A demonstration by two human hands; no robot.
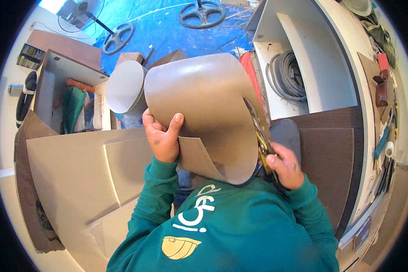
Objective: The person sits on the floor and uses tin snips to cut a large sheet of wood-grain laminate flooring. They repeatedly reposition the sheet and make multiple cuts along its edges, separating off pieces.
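left hand (pixel 164 138) raised, right hand (pixel 285 165) clenched

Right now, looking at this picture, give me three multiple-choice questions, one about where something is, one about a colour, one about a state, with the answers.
1. Where do the snips meet the curled tan sheet?
A. at its right edge
B. at its left edge
C. nowhere, they lie on the floor

2. What colour is the tarp on the floor beyond the sheet?
A. red
B. blue
C. yellow

3. What state is the sheet in?
A. lying flat
B. folded in a sharp crease
C. bent into a curl

Answers:
1. A, the right hand holds the snips with the blades on the sheet's right edge.
2. B, the floor covering at the top of the view is plainly blue.
3. C, the left hand grips the lower edge, thumb on its face, while the sheet arches up and over.
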